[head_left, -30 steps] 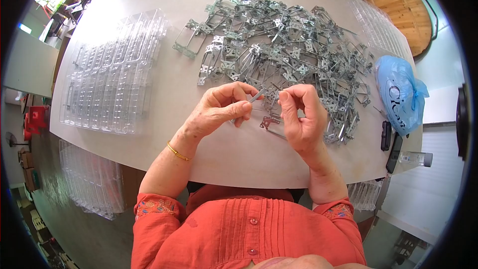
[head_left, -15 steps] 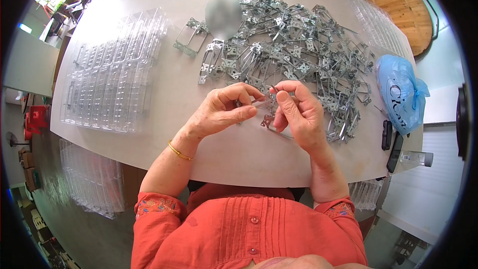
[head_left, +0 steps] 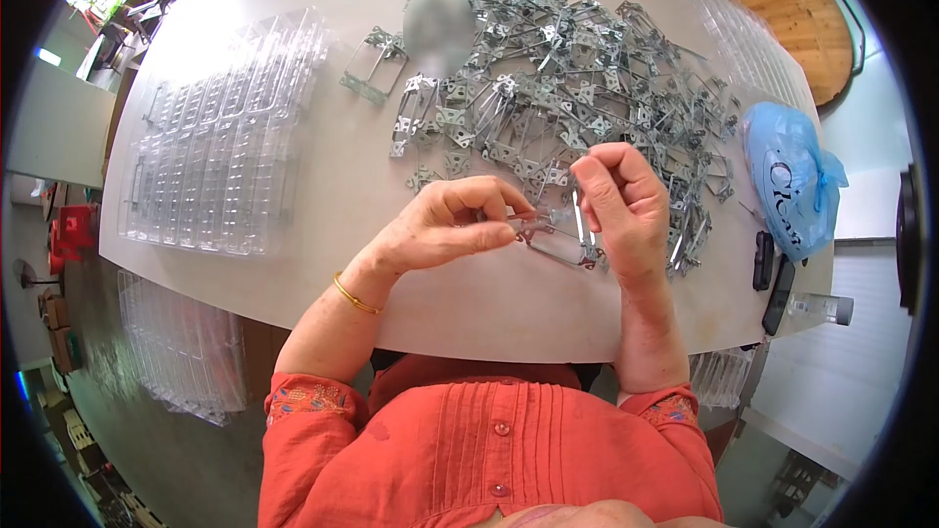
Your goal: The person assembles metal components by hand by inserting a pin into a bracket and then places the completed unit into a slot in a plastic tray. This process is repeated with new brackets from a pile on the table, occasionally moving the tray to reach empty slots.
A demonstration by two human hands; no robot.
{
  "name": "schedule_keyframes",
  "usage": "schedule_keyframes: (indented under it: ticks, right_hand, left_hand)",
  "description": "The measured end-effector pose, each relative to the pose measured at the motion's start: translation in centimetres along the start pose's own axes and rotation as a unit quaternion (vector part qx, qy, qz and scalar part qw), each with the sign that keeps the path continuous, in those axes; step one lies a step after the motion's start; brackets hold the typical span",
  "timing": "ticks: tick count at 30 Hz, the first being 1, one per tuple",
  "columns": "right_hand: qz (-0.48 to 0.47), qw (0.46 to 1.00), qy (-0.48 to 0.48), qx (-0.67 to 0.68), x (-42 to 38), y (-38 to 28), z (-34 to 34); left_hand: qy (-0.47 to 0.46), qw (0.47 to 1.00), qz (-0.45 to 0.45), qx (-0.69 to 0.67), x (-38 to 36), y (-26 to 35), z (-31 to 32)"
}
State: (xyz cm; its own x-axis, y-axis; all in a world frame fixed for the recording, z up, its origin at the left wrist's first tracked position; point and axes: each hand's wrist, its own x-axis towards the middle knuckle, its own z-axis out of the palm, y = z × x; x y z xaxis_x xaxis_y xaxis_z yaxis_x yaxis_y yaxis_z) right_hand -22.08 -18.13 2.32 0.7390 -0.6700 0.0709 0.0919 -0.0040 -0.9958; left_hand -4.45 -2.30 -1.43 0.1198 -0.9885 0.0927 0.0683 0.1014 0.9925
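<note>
My left hand pinches a small metal part between thumb and fingertips, near the table's front. To its right, my right hand is raised with thumb and index finger pressed together, at the upper end of a thin shiny strip; what exactly it grips is too small to tell. Between the hands lies a metal frame with thin rods and a reddish-looking end. Behind them spreads a large heap of metal brackets and rods. One separate bracket frame rests left of the heap.
Clear plastic trays are stacked at the left, and another clear tray lies at the back right. A blue plastic bag, a black phone-like object and a clear bottle are at the right edge.
My right hand has moved right and slightly up, away from my left hand. My left hand has shifted slightly right and down. More of the metal frame between them now shows.
</note>
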Motion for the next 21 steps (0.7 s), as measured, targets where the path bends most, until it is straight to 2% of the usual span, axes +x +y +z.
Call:
schedule_keyframes:
  ticks: [1,2,4,6,8,10,13,20,21]
  right_hand:
    - [-0.007,0.999,-0.004,0.033,0.1,-0.2,-0.1]
    - [-0.008,0.999,-0.003,0.033,0.0,-0.3,0.0]
    - [-0.043,0.998,0.032,0.036,0.0,-0.5,0.5]
    - [-0.063,0.997,0.035,-0.001,-0.3,-0.4,0.8]
    - [-0.081,0.995,0.037,-0.037,-0.3,0.2,0.9]
    - [-0.168,0.979,0.035,-0.111,-0.3,1.2,0.9]
    - [-0.223,0.96,0.038,-0.166,-0.2,1.6,1.2]
    - [-0.276,0.933,0.027,-0.229,0.0,1.4,1.2]
    - [-0.319,0.911,0.024,-0.26,0.1,1.3,1.2]
  left_hand:
    - [0.02,0.995,-0.052,-0.085,-0.1,0.1,0.0]
    - [0.019,0.995,-0.052,-0.084,0.0,0.0,-0.1]
    - [0.08,0.971,-0.035,-0.225,0.1,-0.5,-0.3]
    - [0.078,0.965,-0.009,-0.251,0.2,-1.1,-0.8]
    - [0.086,0.934,-0.021,-0.346,0.1,-1.3,-1.1]
    - [0.075,0.929,-0.012,-0.362,0.1,-1.8,-1.4]
    - [0.07,0.926,-0.009,-0.37,0.1,-1.8,-1.4]
    - [0.068,0.932,-0.015,-0.355,0.1,-1.5,-1.2]
    - [0.066,0.932,-0.013,-0.356,0.0,-1.5,-1.3]
